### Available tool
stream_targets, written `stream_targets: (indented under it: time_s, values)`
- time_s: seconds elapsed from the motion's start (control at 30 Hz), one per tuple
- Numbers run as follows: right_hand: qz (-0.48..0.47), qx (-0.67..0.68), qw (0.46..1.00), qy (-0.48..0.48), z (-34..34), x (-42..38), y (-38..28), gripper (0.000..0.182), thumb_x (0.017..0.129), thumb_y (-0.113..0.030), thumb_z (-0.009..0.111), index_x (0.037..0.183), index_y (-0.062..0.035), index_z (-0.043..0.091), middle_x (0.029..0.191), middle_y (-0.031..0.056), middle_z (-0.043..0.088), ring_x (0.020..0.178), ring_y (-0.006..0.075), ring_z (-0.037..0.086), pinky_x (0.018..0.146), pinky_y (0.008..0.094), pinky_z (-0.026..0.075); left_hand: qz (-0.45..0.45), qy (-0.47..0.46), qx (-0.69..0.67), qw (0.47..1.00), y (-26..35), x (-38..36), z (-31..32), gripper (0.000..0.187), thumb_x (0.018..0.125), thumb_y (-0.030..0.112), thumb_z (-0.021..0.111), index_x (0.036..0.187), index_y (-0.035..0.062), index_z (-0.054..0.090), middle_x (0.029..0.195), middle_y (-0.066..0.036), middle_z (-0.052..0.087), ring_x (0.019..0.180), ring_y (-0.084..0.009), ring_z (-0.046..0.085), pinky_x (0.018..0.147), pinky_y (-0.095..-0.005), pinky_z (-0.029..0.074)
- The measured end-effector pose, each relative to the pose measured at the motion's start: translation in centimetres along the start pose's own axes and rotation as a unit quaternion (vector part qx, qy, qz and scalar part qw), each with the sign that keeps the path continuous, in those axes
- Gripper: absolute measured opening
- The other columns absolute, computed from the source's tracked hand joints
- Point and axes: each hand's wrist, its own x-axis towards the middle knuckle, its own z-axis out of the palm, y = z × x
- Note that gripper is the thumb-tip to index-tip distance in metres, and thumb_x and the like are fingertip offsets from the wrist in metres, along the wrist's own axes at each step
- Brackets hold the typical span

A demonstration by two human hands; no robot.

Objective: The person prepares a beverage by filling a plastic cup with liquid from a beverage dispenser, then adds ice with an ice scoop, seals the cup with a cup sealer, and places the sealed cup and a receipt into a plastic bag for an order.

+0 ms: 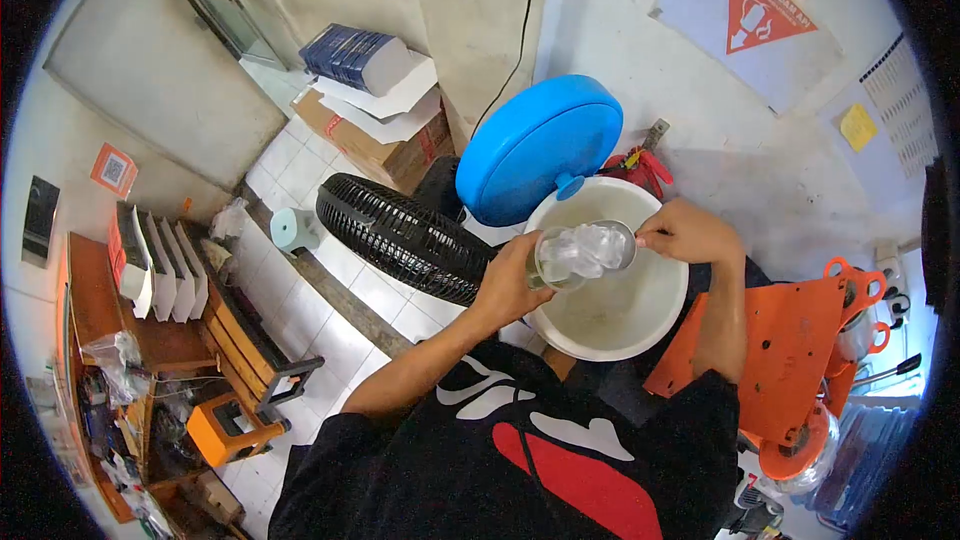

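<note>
My left hand (508, 285) wraps round a clear glass (553, 274) tilted over the white bucket (606, 342). My right hand (692, 233) grips a metal scoop (627, 248), its rim right at the mouth of the glass. Clear chunks of ice (588, 248) lie across the glass opening and the scoop. Below both hands, the pale inside of the bucket shows, its far part behind the glass and scoop. A round blue lid (535, 155) with a knob leans at the bucket's far left side.
A black fan (400, 237) stands to the left of the bucket. Behind it, thick blue books (352, 58) and paper lie on a cardboard box (405, 155). To the right is an orange metal cart (765, 345); red-handled tools (645, 172) sit by the wall.
</note>
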Motion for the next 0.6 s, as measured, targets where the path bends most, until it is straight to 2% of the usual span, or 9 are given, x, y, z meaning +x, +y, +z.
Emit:
stream_targets:
  time_s: [0.1,0.2,0.3,0.4,0.43,0.5,0.53,0.57,0.6]
  values:
    - [0.038,-0.119,0.992,0.006,-0.3,-0.1,-2.4,0.02,0.085,-0.021,0.059,0.082,-0.0038,0.069,0.079,0.0203,0.063,0.074,0.037,0.063,0.069,0.0468,0.048,-0.006,0.01,-0.006,1.0,0.0,-0.4,0.0,0.079,0.06,0.01,0.081,0.129,0.0007,0.043,0.121,-0.022,0.054,0.113,-0.0393,0.053,0.096,-0.0444,0.044]
    - [0.038,-0.152,0.987,0.043,-2.0,-1.3,-4.7,0.02,0.084,-0.022,0.06,0.08,-0.0038,0.069,0.074,0.0194,0.063,0.071,0.0378,0.062,0.067,0.0468,0.048,-0.014,0.023,-0.037,0.999,-0.3,-0.4,0.1,0.078,0.06,0.01,0.081,0.129,0.0011,0.043,0.123,-0.021,0.053,0.115,-0.0386,0.053,0.098,-0.0437,0.044]
    - [0.033,-0.12,0.989,0.074,-4.1,-2.7,-4.5,0.021,0.083,-0.021,0.061,0.078,-0.0031,0.068,0.07,0.0203,0.061,0.066,0.0367,0.062,0.064,0.0466,0.048,-0.003,0.045,-0.076,0.996,-0.8,-0.6,0.0,0.08,0.06,0.009,0.081,0.129,0.0013,0.043,0.124,-0.02,0.054,0.116,-0.0365,0.053,0.099,-0.042,0.043]
    - [0.165,-0.044,0.984,0.052,-5.3,-2.5,-2.1,0.02,0.082,-0.021,0.061,0.078,-0.0027,0.068,0.067,0.0207,0.06,0.063,0.0346,0.062,0.061,0.0467,0.047,0.018,0.071,-0.108,0.991,-0.8,-0.9,-0.7,0.081,0.06,0.01,0.084,0.129,0.0012,0.044,0.125,-0.015,0.054,0.118,-0.0278,0.054,0.101,-0.0382,0.042]
    - [0.16,-0.04,0.985,0.046,-4.4,-1.2,0.2,0.023,0.081,-0.024,0.062,0.076,-0.0019,0.067,0.067,0.0213,0.06,0.062,0.0307,0.063,0.061,0.0468,0.047,0.025,0.08,-0.117,0.99,-0.7,-1.0,-1.1,0.081,0.06,0.01,0.085,0.129,0.0012,0.044,0.126,-0.013,0.054,0.118,-0.0239,0.054,0.102,-0.0367,0.042]
    - [0.052,-0.119,0.989,0.076,1.6,4.1,9.8,0.029,0.082,-0.023,0.061,0.068,0.0029,0.062,0.061,0.0196,0.06,0.053,0.0311,0.057,0.053,0.0463,0.041,0.003,0.095,-0.129,0.987,0.4,-1.7,-2.2,0.082,0.06,0.012,0.086,0.129,0.001,0.044,0.126,-0.013,0.054,0.119,-0.0235,0.053,0.102,-0.0364,0.041]
    - [0.095,-0.18,0.975,0.086,6.2,7.8,13.7,0.029,0.079,-0.026,0.062,0.07,0.0013,0.065,0.067,0.0209,0.063,0.059,0.033,0.06,0.06,0.0455,0.046,-0.01,0.1,-0.133,0.986,0.7,-2.2,-2.6,0.082,0.06,0.013,0.087,0.129,0.0009,0.044,0.126,-0.013,0.053,0.119,-0.0233,0.053,0.102,-0.0362,0.041]
    - [0.085,-0.191,0.978,0.022,12.8,12.2,20.0,0.029,0.079,-0.029,0.061,0.076,-0.0006,0.066,0.079,0.0191,0.066,0.068,0.0323,0.062,0.064,0.0459,0.048,-0.02,0.101,-0.144,0.984,0.6,-2.7,-2.9,0.083,0.061,0.019,0.088,0.13,0.0016,0.044,0.127,-0.014,0.053,0.119,-0.0244,0.053,0.102,-0.0374,0.041]
    - [0.073,-0.198,0.977,-0.041,18.5,16.2,24.8,0.03,0.08,-0.031,0.06,0.083,-0.0026,0.067,0.092,0.0173,0.068,0.077,0.0315,0.064,0.068,0.0463,0.049,-0.005,0.093,-0.115,0.989,0.8,-3.1,-3.4,0.082,0.062,0.019,0.087,0.13,0.0018,0.044,0.127,-0.015,0.053,0.119,-0.0261,0.052,0.102,-0.0379,0.041]
